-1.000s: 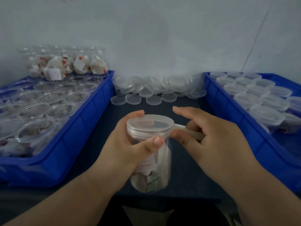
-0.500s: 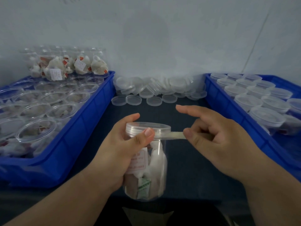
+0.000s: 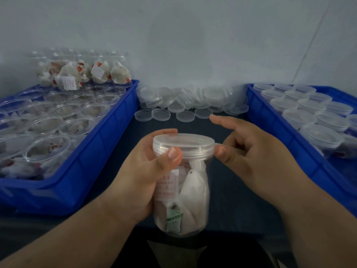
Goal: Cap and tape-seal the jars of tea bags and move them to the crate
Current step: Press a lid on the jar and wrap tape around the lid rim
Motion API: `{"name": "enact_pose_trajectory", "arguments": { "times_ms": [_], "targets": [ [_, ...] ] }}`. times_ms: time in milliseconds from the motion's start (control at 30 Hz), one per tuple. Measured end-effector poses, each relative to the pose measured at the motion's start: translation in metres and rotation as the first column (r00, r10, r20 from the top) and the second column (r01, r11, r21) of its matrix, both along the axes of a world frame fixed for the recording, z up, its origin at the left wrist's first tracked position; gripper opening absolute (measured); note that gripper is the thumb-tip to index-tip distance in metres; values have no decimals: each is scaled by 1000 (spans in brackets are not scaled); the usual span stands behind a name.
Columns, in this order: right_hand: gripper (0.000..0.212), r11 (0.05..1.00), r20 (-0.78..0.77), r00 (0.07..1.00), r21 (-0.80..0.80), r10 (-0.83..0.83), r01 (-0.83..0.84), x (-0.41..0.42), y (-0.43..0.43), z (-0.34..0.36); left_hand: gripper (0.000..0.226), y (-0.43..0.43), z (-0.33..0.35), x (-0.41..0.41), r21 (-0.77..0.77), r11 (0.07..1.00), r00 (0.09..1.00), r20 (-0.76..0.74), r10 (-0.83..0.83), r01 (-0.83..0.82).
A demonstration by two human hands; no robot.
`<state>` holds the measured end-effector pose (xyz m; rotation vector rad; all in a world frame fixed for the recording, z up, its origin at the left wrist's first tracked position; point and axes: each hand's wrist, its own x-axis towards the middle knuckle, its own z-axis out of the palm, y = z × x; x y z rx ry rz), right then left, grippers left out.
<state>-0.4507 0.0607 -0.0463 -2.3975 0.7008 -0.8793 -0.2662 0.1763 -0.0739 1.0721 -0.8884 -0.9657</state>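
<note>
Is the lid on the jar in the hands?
On. The clear lid sits flat over the mouth of the jar, covering the tea bags inside.

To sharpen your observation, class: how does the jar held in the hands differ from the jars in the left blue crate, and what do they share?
The held jar wears a lid; the crate jars stand open-topped. The held jar is gripped in the left hand, outside the crates; the crate jars sit packed in rows in the left crate. Both are clear plastic holding tea bags.
</note>
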Motion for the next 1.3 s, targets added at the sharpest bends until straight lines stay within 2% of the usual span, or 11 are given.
{"name": "enact_pose_trajectory", "arguments": {
  "times_ms": [133,400,633,867,1100,1133,1200,1233,1300],
  "targets": [
    [52,998,60,997,58,-43,39,-5,-3,5,116,-2,0,0,9,997,997,18,80,-81],
    [60,995,63,994,-18,-92,93,-16,-3,9,113,-4,-2,1,53,979,981,26,193,-194],
    [66,997,62,995,15,-73,72,-5,-1,1,116,2,1,-7,7,999,998,-33,54,-54],
    [56,992,55,996,-101,-64,69,4,10,-5,112,5,2,0,30,999,999,37,-33,32],
    [66,981,-27,992,-152,-124,118,1,11,-2,85,2,0,4,47,999,995,94,-12,7],
    [67,976,-57,988,-174,-140,128,2,12,-2,91,2,0,3,46,999,992,127,-6,0],
    [68,970,-110,983,-208,-148,123,4,14,-1,125,-1,-4,0,72,996,974,226,29,-46],
    [68,974,-121,984,-202,-131,105,4,15,-1,134,-2,-6,-1,100,991,966,253,57,-84],
    [65,991,-129,989,-115,-77,62,4,14,2,135,-3,-8,-1,134,984,967,240,84,-119]
  ]
}}
